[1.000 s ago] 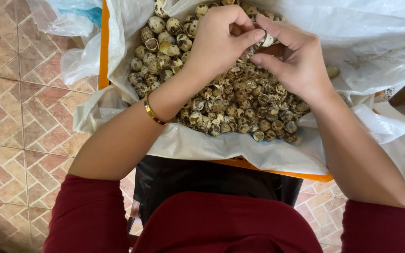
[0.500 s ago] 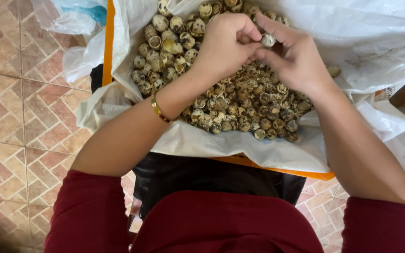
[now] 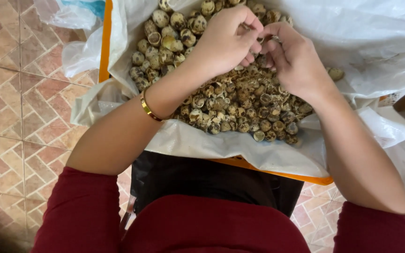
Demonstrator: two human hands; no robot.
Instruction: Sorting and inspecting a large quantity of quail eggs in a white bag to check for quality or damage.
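A person in dark red sleeves is working over a heap of small speckled eggs [image 3: 230, 100], most of them looking like cracked or emptied shells, seen from a head-worn camera looking straight down. Both hands are meeting at the far edge of the heap: the left hand [image 3: 223, 40] is curling shut, its fingertips pinching something small and pale, and the right hand [image 3: 294, 58] is closing in against it, fingers bent onto that same small piece, which is too hidden to name with certainty. Holding it between 2 hands above the pile means any fragments are falling back among the shells. A gold bangle [image 3: 148, 108] is sitting on the left wrist.

The heap is lying in a white plastic sheet [image 3: 366, 42] lining an orange tray [image 3: 104, 42], whose rim is showing as a strip on the left and along the near edge; the lining is spilling over the sides, likely keeping the mess contained. A clear bag with a blue patch [image 3: 78, 11] is lying at the far left on the reddish patterned floor tiles [image 3: 19, 117].
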